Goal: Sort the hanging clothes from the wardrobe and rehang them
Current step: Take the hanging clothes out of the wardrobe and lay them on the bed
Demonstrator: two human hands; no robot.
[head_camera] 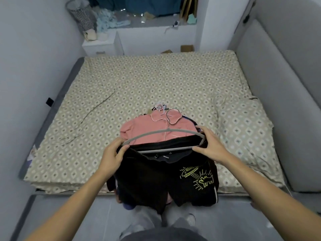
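Observation:
A pair of black shorts [156,178] with a yellow-green print hangs over the near edge of the bed, draped on the bar of a grey hanger [163,133]. My left hand [112,153] grips the hanger's left end and the shorts' waistband. My right hand [208,145] pinches the hanger's right end with the waistband. Under the hanger lies a pink shirt [156,129] on a white hanger, on top of a pile of darker clothes. Several hanger hooks [161,106] stick out at the pile's far end.
The bed [139,80] has a beige patterned sheet and a matching pillow [243,129] at the right. A padded headboard [278,84] rises on the right, a wall on the left. A white nightstand [100,44] and a mesh basket [81,14] stand beyond.

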